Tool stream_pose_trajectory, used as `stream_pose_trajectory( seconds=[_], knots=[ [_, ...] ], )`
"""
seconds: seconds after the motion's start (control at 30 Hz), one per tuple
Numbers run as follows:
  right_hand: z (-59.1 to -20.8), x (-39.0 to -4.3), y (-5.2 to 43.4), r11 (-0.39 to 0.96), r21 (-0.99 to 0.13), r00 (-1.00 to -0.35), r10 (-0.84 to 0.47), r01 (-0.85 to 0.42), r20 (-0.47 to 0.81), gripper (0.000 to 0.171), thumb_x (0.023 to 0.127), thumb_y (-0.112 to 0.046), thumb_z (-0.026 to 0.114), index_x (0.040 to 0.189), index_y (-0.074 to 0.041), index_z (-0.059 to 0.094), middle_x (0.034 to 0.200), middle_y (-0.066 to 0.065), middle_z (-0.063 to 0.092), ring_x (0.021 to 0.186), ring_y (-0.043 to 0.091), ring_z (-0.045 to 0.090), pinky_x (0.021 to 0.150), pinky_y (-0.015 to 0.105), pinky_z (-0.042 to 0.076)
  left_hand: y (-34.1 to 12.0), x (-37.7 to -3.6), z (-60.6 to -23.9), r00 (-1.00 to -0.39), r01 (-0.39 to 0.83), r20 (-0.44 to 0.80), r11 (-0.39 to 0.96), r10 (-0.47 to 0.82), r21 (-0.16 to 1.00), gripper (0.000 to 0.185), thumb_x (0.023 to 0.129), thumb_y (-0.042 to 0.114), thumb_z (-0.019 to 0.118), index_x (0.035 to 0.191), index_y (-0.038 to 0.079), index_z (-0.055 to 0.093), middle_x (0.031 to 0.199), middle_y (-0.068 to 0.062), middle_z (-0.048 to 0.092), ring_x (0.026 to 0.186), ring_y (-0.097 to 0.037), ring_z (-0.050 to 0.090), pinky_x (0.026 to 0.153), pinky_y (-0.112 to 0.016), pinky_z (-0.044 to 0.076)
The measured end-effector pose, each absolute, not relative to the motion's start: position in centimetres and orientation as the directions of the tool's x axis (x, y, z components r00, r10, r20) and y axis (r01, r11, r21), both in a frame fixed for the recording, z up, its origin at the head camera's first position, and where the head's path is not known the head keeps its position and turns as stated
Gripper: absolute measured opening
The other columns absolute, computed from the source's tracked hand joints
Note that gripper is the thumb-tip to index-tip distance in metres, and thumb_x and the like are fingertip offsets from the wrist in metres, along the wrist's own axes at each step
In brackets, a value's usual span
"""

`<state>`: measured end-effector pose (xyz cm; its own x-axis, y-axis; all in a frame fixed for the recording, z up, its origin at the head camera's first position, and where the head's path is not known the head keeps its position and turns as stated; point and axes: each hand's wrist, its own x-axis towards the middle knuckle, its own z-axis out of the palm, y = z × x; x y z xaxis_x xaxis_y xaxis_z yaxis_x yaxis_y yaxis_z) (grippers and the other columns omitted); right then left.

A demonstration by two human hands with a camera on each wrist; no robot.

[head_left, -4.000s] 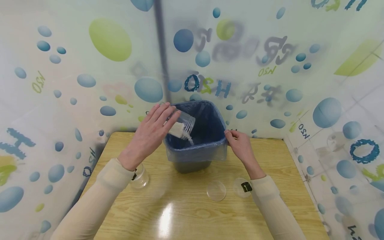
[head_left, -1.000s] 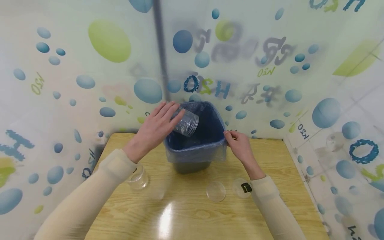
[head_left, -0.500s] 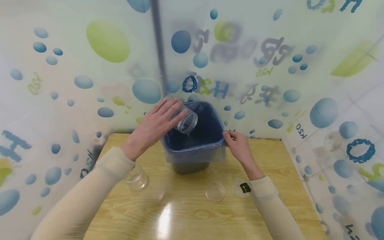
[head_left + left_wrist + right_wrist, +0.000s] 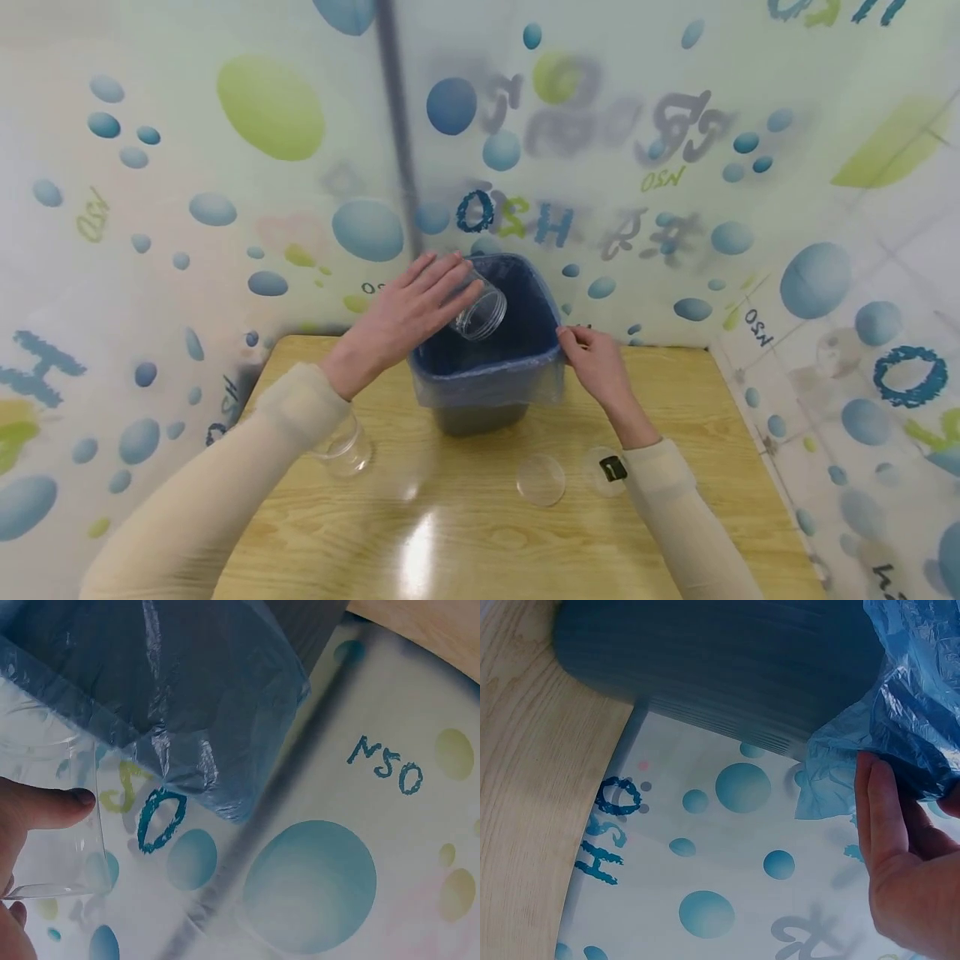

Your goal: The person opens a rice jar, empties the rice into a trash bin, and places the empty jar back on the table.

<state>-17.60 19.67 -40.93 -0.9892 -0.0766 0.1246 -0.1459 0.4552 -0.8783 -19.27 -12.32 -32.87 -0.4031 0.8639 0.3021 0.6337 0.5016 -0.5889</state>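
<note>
My left hand (image 4: 408,321) grips a clear jar (image 4: 482,313) tipped over the bin, its threaded mouth angled down to the right. The jar looks clear, with no white grains visible in it. In the left wrist view the thumb (image 4: 60,808) presses on the jar wall (image 4: 64,855). Below the jar stands a dark bin (image 4: 480,419) lined with a blue plastic bag (image 4: 487,371) folded over the rim. My right hand (image 4: 600,367) pinches the bag at the rim's right side; in the right wrist view its fingers (image 4: 885,810) hold the crumpled liner (image 4: 915,697).
A second clear jar (image 4: 347,454) stands on the wooden table (image 4: 480,542) by my left forearm. Two clear round lids lie at the front right: a plain lid (image 4: 541,480) and a lid with a black label (image 4: 604,472). A patterned curtain (image 4: 600,167) hangs close behind the bin.
White grains poured from the jar into the bin four seconds ago; now none show in it. My left hand has shifted slightly right with the jar, while my right hand has stayed on the bag.
</note>
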Motion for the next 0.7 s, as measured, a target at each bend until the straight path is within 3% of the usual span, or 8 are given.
stream_pose_trajectory(
  seconds=[0.23,0.53,0.7],
  knots=[
    [-41.13,-17.67,19.79,0.451,-0.878,-0.987,-0.081,-0.159,0.138,0.045,0.108,-0.035,0.054,0.125,0.002,0.072,0.127,0.022,0.069,0.104,0.035,0.072,0.086,0.046,0.06,-12.04,-19.03,-33.31,-0.413,0.618,0.25,0.471,0.876,-0.629,0.079,0.09,-0.012,0.069,0.159,0.011,0.04,0.163,-0.017,0.037,0.153,-0.033,0.029,0.127,-0.048,0.011],
    [-41.19,-17.76,19.93,0.443,-0.882,-0.987,-0.075,-0.159,0.14,0.043,0.108,-0.037,0.053,0.107,0.0,0.075,0.121,0.02,0.071,0.101,0.032,0.071,0.086,0.046,0.06,-12.01,-19.25,-33.28,-0.412,0.61,0.269,0.483,0.87,-0.629,0.076,0.09,-0.01,0.071,0.157,0.01,0.043,0.161,-0.018,0.04,0.152,-0.034,0.031,0.127,-0.048,0.013],
    [-41.15,-17.67,19.9,0.446,-0.881,-0.987,-0.079,-0.159,0.138,0.043,0.108,-0.035,0.053,0.116,0.001,0.075,0.124,0.02,0.07,0.104,0.033,0.071,0.086,0.046,0.06,-12.43,-19.33,-33.49,-0.386,0.595,0.351,0.521,0.853,-0.611,0.072,0.088,-0.013,0.07,0.153,0.009,0.048,0.157,-0.017,0.045,0.149,-0.034,0.036,0.126,-0.048,0.018]
  ],
)
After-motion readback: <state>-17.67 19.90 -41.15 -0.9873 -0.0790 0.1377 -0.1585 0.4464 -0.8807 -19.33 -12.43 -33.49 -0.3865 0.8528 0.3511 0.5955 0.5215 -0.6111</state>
